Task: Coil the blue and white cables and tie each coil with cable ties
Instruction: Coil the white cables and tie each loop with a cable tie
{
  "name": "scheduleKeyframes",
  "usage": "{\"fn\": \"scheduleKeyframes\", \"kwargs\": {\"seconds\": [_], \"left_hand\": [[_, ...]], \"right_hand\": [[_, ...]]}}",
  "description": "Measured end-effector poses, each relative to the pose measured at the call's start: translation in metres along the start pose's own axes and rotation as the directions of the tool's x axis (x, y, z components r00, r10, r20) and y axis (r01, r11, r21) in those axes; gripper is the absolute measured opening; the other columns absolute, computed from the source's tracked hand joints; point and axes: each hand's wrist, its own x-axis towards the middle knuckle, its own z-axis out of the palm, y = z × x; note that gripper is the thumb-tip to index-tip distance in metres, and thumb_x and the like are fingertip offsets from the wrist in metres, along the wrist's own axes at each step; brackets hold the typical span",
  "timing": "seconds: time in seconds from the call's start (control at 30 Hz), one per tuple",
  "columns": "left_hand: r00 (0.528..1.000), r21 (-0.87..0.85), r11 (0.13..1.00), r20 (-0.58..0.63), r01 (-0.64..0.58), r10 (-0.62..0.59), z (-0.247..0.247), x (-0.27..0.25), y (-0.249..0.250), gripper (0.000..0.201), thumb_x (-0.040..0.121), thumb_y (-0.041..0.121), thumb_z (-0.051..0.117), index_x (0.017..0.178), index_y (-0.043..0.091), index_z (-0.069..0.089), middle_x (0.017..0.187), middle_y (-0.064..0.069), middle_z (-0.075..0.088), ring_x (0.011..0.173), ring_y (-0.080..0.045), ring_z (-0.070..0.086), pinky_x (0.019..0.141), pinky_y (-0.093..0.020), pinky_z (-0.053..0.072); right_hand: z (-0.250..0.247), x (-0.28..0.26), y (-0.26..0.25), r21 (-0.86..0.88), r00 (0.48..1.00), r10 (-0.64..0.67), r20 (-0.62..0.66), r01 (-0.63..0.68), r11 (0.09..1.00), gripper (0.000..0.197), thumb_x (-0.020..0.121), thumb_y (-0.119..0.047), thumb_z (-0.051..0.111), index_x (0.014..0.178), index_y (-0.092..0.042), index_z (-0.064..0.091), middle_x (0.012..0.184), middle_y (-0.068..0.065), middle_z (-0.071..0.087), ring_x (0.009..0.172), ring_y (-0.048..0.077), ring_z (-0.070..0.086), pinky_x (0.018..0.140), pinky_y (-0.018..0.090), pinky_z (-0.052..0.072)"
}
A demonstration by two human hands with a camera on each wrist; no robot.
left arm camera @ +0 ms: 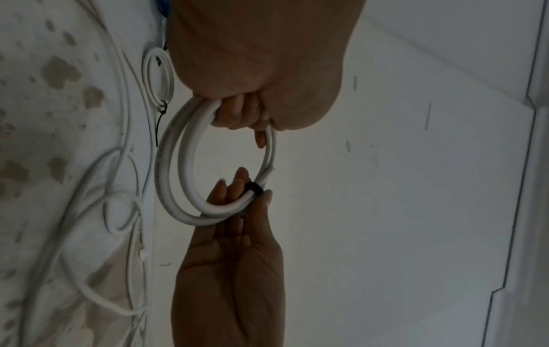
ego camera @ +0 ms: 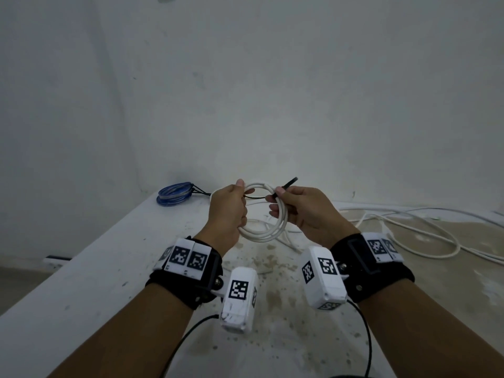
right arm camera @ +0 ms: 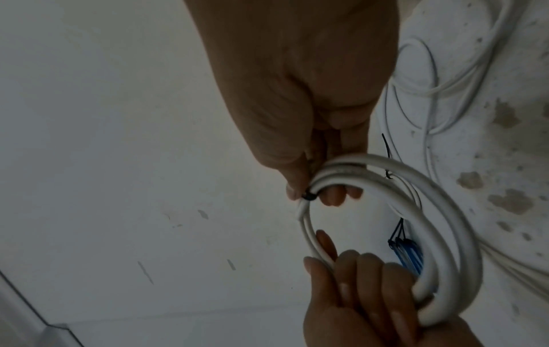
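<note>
A white cable coil [ego camera: 263,211] is held above the middle of the worktop [ego camera: 90,268], gripped by the curled left hand [ego camera: 226,211] and pinched, together with a black cable tie [ego camera: 286,185], by the right hand [ego camera: 302,211]. A tied blue coil [ego camera: 174,197] is seen at the far left corner.

I am in a bare, unfinished-looking room, more a plain work space than a home. Beyond my hands stands a scuffed white wall [ego camera: 272,91] with small marks and chips. Under my hands the white surface [ego camera: 90,274] is worn and blotched with brownish stains. Loose white cables [ego camera: 425,230] sprawl over it to the right of my hands.
</note>
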Motion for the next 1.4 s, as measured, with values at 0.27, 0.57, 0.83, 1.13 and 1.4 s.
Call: {"fn": "scheduleKeyframes", "kwargs": {"seconds": [0.27,0.57,0.83,1.13,1.4], "left_hand": [[0.998,0.025,0.998,-0.004,0.062,-0.062,-0.029,0.030,0.007,0.035,0.103,0.029,0.047,0.083,0.005,0.063,0.051,0.005,0.033,0.032,-0.006,0.024,0.033,-0.015,0.018],[0.962,0.250,0.932,-0.004,0.264,-0.271,-0.081,0.085,0.011,0.040,0.099,0.047,0.047,0.120,0.014,0.054,0.111,-0.008,0.056,0.104,-0.023,0.055,0.095,-0.038,0.047],[0.958,0.385,0.878,-0.069,0.284,-0.280,-0.119,0.104,-0.027,0.023,0.099,0.029,0.054,0.111,0.009,0.058,0.098,-0.004,0.062,0.093,-0.019,0.060,0.093,-0.036,0.050],[0.954,0.353,0.887,-0.095,0.298,-0.283,-0.135,0.116,-0.031,0.013,0.100,0.023,0.053,0.101,0.011,0.058,0.092,-0.006,0.065,0.083,-0.017,0.061,0.081,-0.030,0.053],[0.951,0.358,0.882,-0.073,0.307,-0.302,-0.128,0.113,-0.036,0.011,0.100,0.020,0.053,0.100,0.011,0.060,0.089,-0.007,0.066,0.078,-0.017,0.061,0.075,-0.029,0.052]], "right_hand": [[0.012,0.029,-0.011,-0.333,0.985,0.088,0.150,-0.034,0.942,0.015,0.094,-0.014,0.064,0.092,0.000,0.069,0.098,0.015,0.075,0.076,0.019,0.070,0.062,0.028,0.057],[0.040,0.138,0.020,-0.116,0.990,0.144,0.009,-0.142,0.983,0.016,0.097,-0.009,0.058,0.086,0.000,0.066,0.087,0.013,0.071,0.067,0.017,0.070,0.061,0.032,0.061],[0.066,0.225,0.085,-0.292,0.972,0.187,-0.139,-0.221,0.931,0.034,0.103,-0.015,0.047,0.121,0.010,0.060,0.114,0.025,0.065,0.072,0.023,0.059,0.054,0.022,0.053],[0.063,0.259,0.123,-0.523,0.982,0.155,-0.108,-0.189,0.831,0.031,0.096,-0.031,0.056,0.121,-0.012,0.058,0.122,0.011,0.066,0.104,0.027,0.066,0.074,0.026,0.056],[0.070,0.255,0.112,-0.624,0.967,0.195,-0.165,-0.256,0.739,0.034,0.087,-0.022,0.068,0.115,-0.006,0.061,0.113,0.013,0.067,0.098,0.026,0.067,0.065,0.025,0.049]]}}
